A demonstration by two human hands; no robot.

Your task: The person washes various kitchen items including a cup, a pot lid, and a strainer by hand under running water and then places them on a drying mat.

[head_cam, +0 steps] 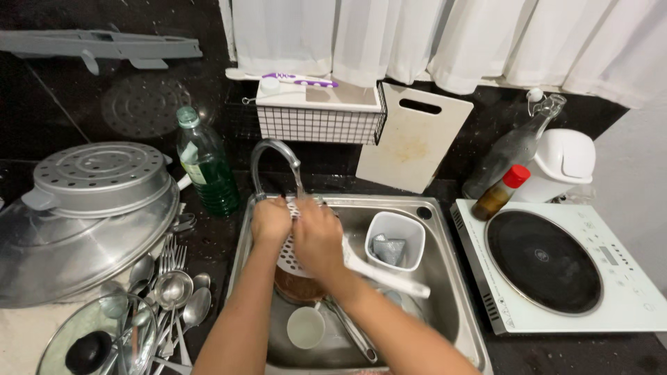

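Both my hands are over the steel sink (445, 292), under the curved tap (274, 156), which runs a thin stream of water. My left hand (269, 221) grips the edge of a white perforated skimmer (288, 258). My right hand (318, 236) presses on the skimmer's head; its long white handle (389, 276) sticks out to the right. Below the hands lie a brown bowl (299, 288), a white cup (306, 326) and metal tongs (351, 330).
A white container (396, 239) sits in the sink's right side. Spoons and forks (170, 285), a glass lid (90, 340) and steel pots (83, 215) lie left. A green bottle (207, 170), wire basket (319, 118), cutting board (413, 139), bottles (500, 191) and induction hob (556, 271) surround the sink.
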